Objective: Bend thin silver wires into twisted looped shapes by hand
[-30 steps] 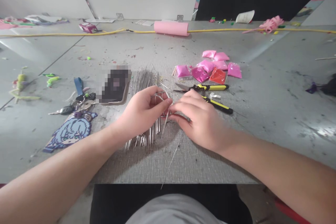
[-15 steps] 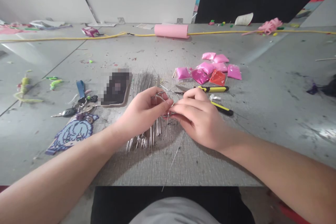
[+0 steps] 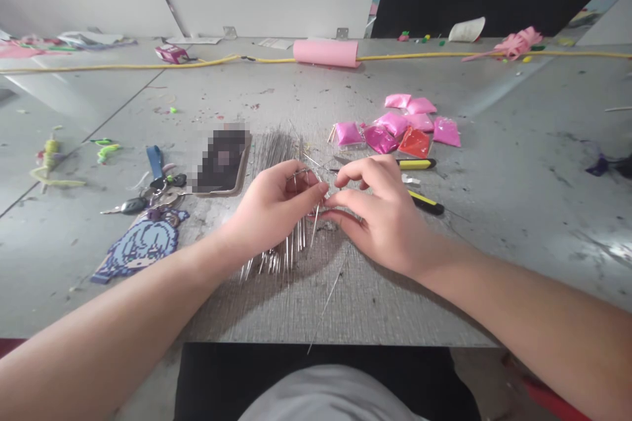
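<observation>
My left hand [image 3: 276, 207] is closed round a small frame of bent silver wire [image 3: 301, 174], thumb pressed on its right side. At the frame's right edge is my right hand [image 3: 378, 214], its thumb and one finger pinching close together on the wire while another finger is lifted away. A wire end [image 3: 315, 227] points down below the fingers. The palms hide much of the frame. Under and behind the left hand lies a bundle of straight metal wires [image 3: 276, 145]. One loose wire [image 3: 328, 299] reaches the table's front edge.
Behind my right hand lie yellow-and-black handled pliers [image 3: 417, 164] and several pink packets [image 3: 392, 123], with a red packet [image 3: 415, 142]. On the left are a phone [image 3: 222, 161], keys [image 3: 129, 205] and a blue pixel-pattern charm [image 3: 143, 243]. A yellow cord [image 3: 207, 64] crosses behind a pink roll [image 3: 326, 53].
My right hand's upper finger has lifted and spread from the others. The left hand keeps its hold on the wire frame. The whole view has shifted slightly.
</observation>
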Tool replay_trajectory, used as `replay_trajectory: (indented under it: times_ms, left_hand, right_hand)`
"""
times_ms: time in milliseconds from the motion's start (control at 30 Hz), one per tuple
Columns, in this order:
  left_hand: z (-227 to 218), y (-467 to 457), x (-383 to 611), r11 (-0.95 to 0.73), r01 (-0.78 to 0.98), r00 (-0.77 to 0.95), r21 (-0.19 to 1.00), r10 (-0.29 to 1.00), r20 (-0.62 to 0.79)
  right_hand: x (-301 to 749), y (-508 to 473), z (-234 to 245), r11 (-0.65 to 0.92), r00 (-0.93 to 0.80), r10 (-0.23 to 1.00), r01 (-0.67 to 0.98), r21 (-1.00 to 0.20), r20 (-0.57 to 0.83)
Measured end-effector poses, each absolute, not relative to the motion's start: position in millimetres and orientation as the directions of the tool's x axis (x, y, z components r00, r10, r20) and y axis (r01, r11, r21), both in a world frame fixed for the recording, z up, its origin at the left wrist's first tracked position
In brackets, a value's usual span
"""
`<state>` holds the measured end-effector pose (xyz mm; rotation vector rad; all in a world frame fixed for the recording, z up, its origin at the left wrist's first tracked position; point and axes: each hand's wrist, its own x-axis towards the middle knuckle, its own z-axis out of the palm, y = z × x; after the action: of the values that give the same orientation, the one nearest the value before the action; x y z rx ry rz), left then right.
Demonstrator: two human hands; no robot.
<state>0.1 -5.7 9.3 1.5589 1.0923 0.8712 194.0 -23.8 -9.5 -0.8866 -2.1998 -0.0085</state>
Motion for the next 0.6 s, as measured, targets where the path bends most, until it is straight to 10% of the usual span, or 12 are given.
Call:
replay_trajectory:
  times_ms: [600]
  left_hand:
    - [3.7, -4.0, -0.9, -0.105, 0.268, 0.303, 0.958, 0.953, 0.02]
  right_hand:
    - [189.0, -27.0, -14.7, 0.706, -0.452, 0.683, 0.61, -0.36, 0.574]
